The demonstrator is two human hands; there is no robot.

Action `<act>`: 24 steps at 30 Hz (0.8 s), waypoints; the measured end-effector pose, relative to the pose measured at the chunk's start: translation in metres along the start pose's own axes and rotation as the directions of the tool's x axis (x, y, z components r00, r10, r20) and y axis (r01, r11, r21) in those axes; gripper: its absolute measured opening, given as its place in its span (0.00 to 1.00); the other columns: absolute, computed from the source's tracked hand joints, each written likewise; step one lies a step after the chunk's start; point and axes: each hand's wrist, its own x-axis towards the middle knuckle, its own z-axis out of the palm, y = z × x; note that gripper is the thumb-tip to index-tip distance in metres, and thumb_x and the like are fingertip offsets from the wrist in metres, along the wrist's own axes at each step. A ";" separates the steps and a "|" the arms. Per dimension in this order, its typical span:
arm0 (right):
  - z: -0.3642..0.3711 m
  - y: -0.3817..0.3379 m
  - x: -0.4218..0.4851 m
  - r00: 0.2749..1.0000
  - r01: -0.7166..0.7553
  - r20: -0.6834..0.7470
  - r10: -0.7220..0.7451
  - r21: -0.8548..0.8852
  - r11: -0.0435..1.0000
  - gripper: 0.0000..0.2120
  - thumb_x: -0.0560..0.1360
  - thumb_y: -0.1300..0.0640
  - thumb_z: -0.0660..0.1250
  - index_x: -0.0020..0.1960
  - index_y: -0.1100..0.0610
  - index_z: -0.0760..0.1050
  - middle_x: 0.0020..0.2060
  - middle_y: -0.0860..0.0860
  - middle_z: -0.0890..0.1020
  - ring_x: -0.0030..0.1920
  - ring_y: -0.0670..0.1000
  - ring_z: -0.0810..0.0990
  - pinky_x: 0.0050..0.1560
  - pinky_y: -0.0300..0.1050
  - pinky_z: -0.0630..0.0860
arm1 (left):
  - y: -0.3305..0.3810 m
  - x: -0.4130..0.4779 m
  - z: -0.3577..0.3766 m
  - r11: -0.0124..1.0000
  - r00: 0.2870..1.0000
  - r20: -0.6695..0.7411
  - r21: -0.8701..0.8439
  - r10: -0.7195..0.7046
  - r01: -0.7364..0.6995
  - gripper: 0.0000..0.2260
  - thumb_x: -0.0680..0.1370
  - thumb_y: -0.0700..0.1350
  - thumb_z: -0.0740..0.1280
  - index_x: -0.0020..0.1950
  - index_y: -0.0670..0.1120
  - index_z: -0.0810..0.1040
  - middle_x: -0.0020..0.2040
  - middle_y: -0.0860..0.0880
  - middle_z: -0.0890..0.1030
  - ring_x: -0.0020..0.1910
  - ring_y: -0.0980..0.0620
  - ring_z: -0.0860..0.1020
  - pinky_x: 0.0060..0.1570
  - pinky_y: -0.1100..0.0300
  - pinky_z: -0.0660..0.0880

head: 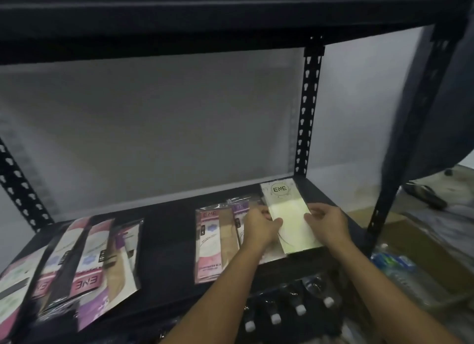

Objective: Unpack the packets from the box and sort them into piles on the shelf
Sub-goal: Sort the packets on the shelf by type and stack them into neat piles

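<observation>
A long pale yellow-white packet marked ENE lies on the dark shelf at the right. My left hand holds its left edge and my right hand holds its right edge, fingers curled on it. Just left of it lie a purple-topped packet and a pink packet. At the shelf's left end spreads a fan of several pink, white and purple packets. A brown cardboard box sits on the floor at the right.
A black perforated upright stands behind the pale packet and another at the right front. Water bottles lie beside the box. Small white-capped bottles sit on the level below. A sandal lies on the floor.
</observation>
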 end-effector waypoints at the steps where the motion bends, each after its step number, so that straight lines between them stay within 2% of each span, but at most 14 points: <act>1: -0.001 0.004 0.008 1.000 0.002 0.004 -0.002 -0.027 1.000 0.13 0.72 0.62 0.70 0.57 0.60 0.80 0.52 0.55 0.83 0.47 0.51 0.79 0.51 0.44 0.75 | 0.002 0.005 0.006 1.000 1.000 0.006 0.019 -0.010 0.010 0.14 0.73 0.38 0.72 0.58 0.42 0.77 0.52 0.46 0.83 0.46 0.53 0.80 0.35 0.69 0.73; 3: -0.001 0.011 0.020 1.000 -0.012 0.015 0.013 -0.060 0.998 0.14 0.72 0.62 0.70 0.57 0.61 0.80 0.52 0.56 0.83 0.48 0.51 0.79 0.52 0.44 0.75 | 0.005 0.014 0.017 0.997 1.000 0.011 0.073 -0.027 0.026 0.14 0.73 0.38 0.72 0.58 0.42 0.78 0.54 0.45 0.83 0.47 0.52 0.80 0.31 0.71 0.70; 7: 0.005 0.020 0.036 0.999 -0.025 0.045 0.030 -0.102 0.994 0.12 0.72 0.63 0.71 0.55 0.63 0.80 0.50 0.57 0.84 0.46 0.52 0.79 0.50 0.40 0.73 | 0.003 0.029 0.031 0.979 0.998 0.006 0.196 -0.055 0.053 0.14 0.74 0.38 0.72 0.59 0.41 0.79 0.58 0.45 0.82 0.55 0.48 0.80 0.37 0.67 0.74; 10: 0.010 0.026 0.038 0.998 -0.011 0.057 0.019 -0.135 0.991 0.12 0.73 0.63 0.70 0.56 0.64 0.80 0.51 0.57 0.83 0.44 0.51 0.78 0.48 0.38 0.71 | -0.002 0.037 0.038 0.956 0.998 0.015 0.287 -0.061 0.054 0.13 0.74 0.40 0.72 0.58 0.40 0.78 0.57 0.43 0.81 0.54 0.47 0.80 0.43 0.62 0.76; 13: 0.014 0.032 0.038 0.998 0.024 0.064 -0.013 -0.178 0.984 0.11 0.74 0.62 0.69 0.55 0.64 0.80 0.50 0.58 0.83 0.46 0.53 0.80 0.48 0.37 0.71 | -0.010 0.041 0.042 0.942 0.999 0.028 0.336 -0.035 0.024 0.12 0.76 0.42 0.71 0.58 0.39 0.78 0.56 0.43 0.81 0.52 0.47 0.80 0.38 0.63 0.73; 17: 0.014 0.032 0.037 0.997 0.069 0.058 -0.058 -0.212 0.975 0.07 0.74 0.63 0.69 0.50 0.64 0.82 0.46 0.58 0.85 0.40 0.49 0.77 0.44 0.38 0.72 | -0.012 0.039 0.042 0.937 0.998 0.051 0.349 -0.026 0.006 0.12 0.77 0.43 0.69 0.59 0.40 0.78 0.57 0.43 0.80 0.52 0.47 0.80 0.40 0.62 0.74; 19: 0.013 0.029 0.035 0.995 0.095 0.046 -0.087 -0.221 0.971 0.08 0.74 0.62 0.68 0.50 0.64 0.82 0.46 0.57 0.85 0.44 0.52 0.79 0.47 0.41 0.75 | -0.010 0.036 0.035 0.940 0.998 0.061 0.340 -0.010 -0.011 0.12 0.77 0.43 0.68 0.57 0.39 0.79 0.55 0.43 0.81 0.50 0.47 0.81 0.37 0.62 0.73; 21: 0.014 0.021 0.032 0.994 0.108 0.024 -0.105 -0.232 0.967 0.09 0.74 0.60 0.68 0.52 0.62 0.82 0.49 0.57 0.84 0.54 0.59 0.78 0.56 0.51 0.76 | -0.009 0.035 0.022 0.954 0.998 0.059 0.298 0.018 -0.034 0.08 0.77 0.44 0.69 0.54 0.43 0.80 0.50 0.46 0.83 0.44 0.52 0.81 0.32 0.68 0.72; 22: 0.016 0.014 0.028 0.994 0.107 0.014 -0.107 -0.232 0.967 0.10 0.73 0.60 0.68 0.53 0.61 0.82 0.50 0.57 0.84 0.57 0.61 0.76 0.59 0.55 0.75 | -0.009 0.033 0.013 0.961 0.998 0.051 0.275 0.025 -0.039 0.03 0.77 0.44 0.69 0.49 0.47 0.80 0.45 0.50 0.83 0.38 0.58 0.80 0.29 0.71 0.70; 24: 0.026 -0.001 0.016 0.993 0.114 0.015 -0.113 -0.184 0.976 0.08 0.73 0.59 0.69 0.51 0.58 0.83 0.51 0.56 0.83 0.59 0.61 0.75 0.61 0.58 0.73 | -0.010 0.028 -0.012 0.967 0.998 0.027 0.246 0.057 -0.062 0.08 0.77 0.45 0.70 0.40 0.54 0.74 0.36 0.57 0.79 0.31 0.64 0.76 0.24 0.74 0.67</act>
